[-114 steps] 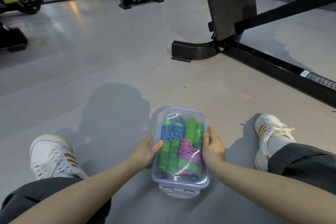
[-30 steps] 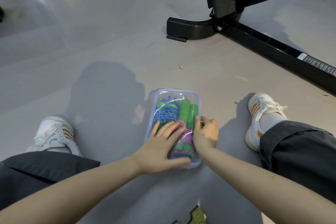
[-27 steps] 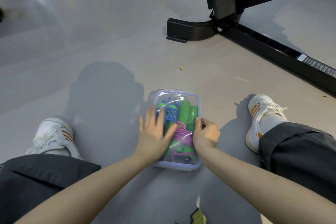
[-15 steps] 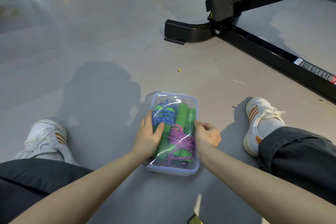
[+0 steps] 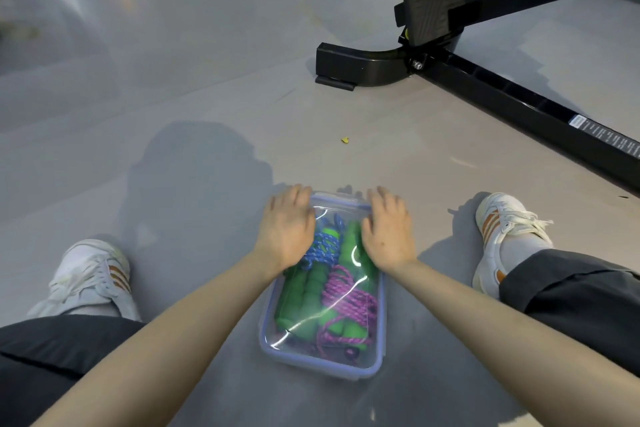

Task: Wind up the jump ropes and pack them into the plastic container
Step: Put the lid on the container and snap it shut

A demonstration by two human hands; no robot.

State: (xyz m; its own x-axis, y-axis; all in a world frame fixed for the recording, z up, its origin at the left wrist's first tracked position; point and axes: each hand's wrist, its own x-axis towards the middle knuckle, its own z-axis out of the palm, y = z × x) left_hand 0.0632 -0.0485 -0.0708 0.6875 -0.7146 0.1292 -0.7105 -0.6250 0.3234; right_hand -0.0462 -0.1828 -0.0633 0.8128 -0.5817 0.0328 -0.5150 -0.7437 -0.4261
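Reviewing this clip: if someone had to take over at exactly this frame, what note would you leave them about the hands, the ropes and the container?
Left hand: open, palm down on the far left part of the lid.
Right hand: open, palm down on the far right part.
Container: on the floor, lid on top.
Inside: blue rope and pink rope, both wound up, with their green handles.
Done: winding, packing, lid placed.
Left: press the lid home and check the seal all round; this view cannot confirm it.
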